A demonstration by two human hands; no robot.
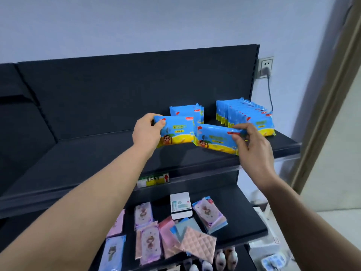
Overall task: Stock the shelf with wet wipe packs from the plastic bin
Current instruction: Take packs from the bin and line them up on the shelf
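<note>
Over the dark metal top shelf (97, 163), my left hand (148, 132) grips a blue-and-yellow plastic wet wipe pack (176, 132) by its end. At its 3 o'clock, my right hand (252, 145) pinches a second pack (214, 139) in curled fingers (239, 127). A stocked row (252, 116) stands upright at 1 o'clock.

The left grip (146, 133) pinches the left end of a blue-and-yellow wet wipe pack (177, 132). The right grip (254, 147) pinches the top right edge of a second pack (214, 140), which is tilted. Their inner ends meet over the dark upper shelf (97, 159). Just behind stands a short stack of packs (187, 111), and to the right a long row of packs (248, 116). The lower shelf (244, 218) carries pink and blue packets (148, 243) and a white box (180, 205).
</note>
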